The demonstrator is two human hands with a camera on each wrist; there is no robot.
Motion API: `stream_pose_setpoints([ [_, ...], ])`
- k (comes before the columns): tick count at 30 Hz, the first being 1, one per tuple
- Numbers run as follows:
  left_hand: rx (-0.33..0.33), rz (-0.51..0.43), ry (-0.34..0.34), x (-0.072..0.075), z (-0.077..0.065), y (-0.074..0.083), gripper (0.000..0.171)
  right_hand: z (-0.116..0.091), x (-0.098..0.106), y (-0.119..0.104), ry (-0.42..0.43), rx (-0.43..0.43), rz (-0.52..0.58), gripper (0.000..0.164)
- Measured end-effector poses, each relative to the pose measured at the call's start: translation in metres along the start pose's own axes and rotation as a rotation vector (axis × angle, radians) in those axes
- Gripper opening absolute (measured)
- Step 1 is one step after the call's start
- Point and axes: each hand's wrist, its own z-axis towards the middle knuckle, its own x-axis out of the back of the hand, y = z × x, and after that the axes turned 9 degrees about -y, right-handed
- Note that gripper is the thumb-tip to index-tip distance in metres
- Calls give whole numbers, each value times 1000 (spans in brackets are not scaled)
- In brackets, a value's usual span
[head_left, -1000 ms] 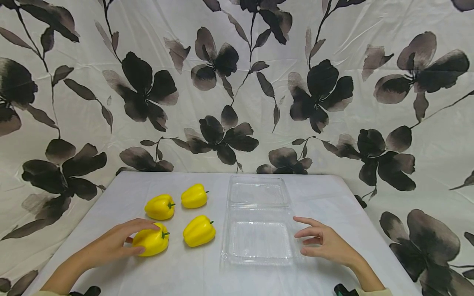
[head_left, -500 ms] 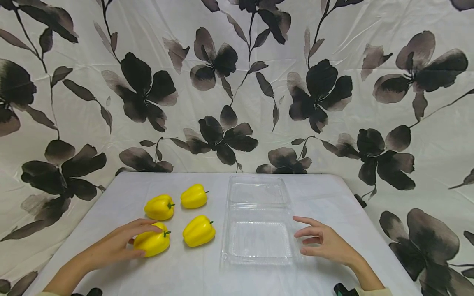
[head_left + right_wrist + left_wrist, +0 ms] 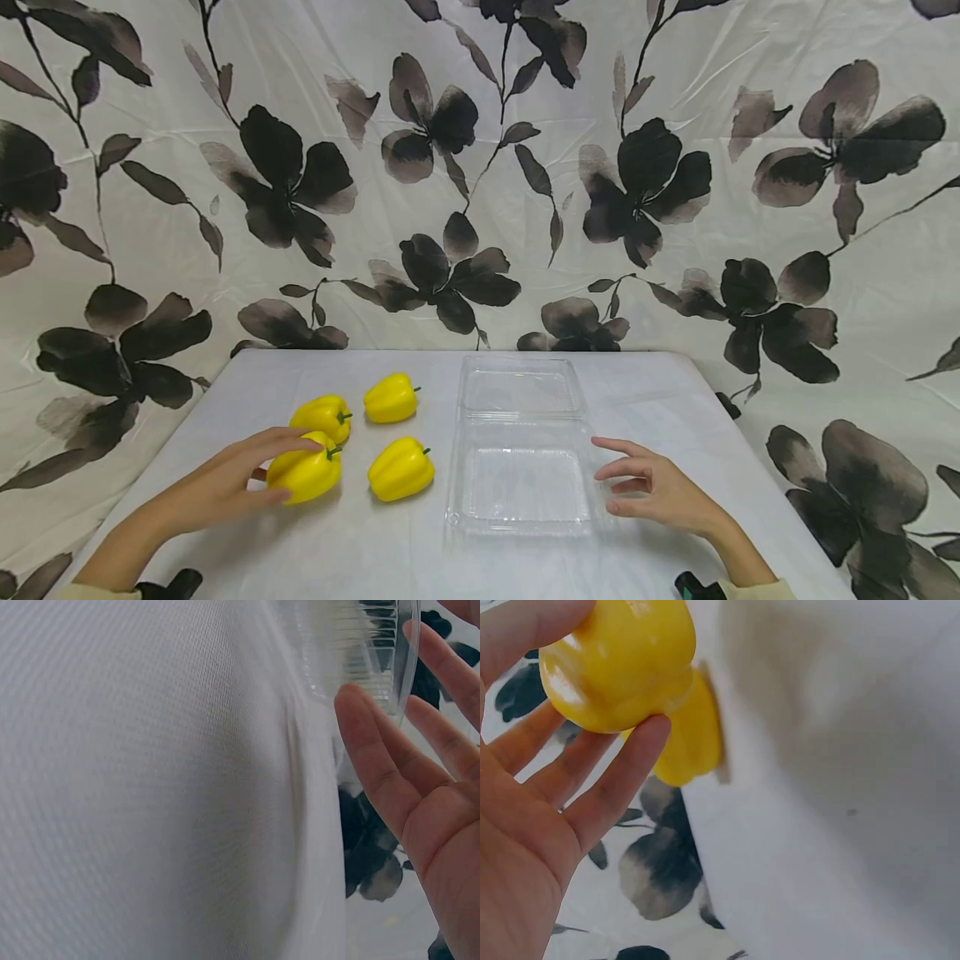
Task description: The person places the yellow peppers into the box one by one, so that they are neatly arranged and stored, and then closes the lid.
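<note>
My left hand [image 3: 217,483] holds a yellow bell pepper [image 3: 303,471] between thumb and fingers at the table's left. In the left wrist view, this bell pepper [image 3: 622,667] is raised off the white cloth, its stem end hidden. Behind it lies another yellow bell pepper [image 3: 321,417], partly overlapped by it in the head view. My right hand [image 3: 652,490] is beside a clear plastic clamshell container [image 3: 525,487], its fingers loosely bent and holding nothing. Seen from the right wrist, the fingertips are right at the container's rim [image 3: 412,656].
Two more yellow bell peppers stand apart, one farther back [image 3: 392,397] and one nearer the container [image 3: 401,469]. The container's lid [image 3: 521,387] lies folded back toward the table's far edge. A floral cloth [image 3: 442,167] hangs behind the white table [image 3: 390,558].
My left hand has lifted the bell pepper up off the table, so it now overlaps the one behind. The right hand and container have stayed put.
</note>
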Motion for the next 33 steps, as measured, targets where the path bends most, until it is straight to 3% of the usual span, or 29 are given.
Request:
stream_pose_setpoints([
  [8,5,4,-23,15,18,17,60,1,1,0,1,1,-1,30],
  [17,-74,32,-44,22,46,34,61,2,3,0,-3,-20,-5,30],
  [24,-81,22,-92,29,66,50,60,4,4,1,-7,3,-6,30],
  [33,-138,24,-127,29,98,65,58,5,4,1,-9,-7,-10,30],
])
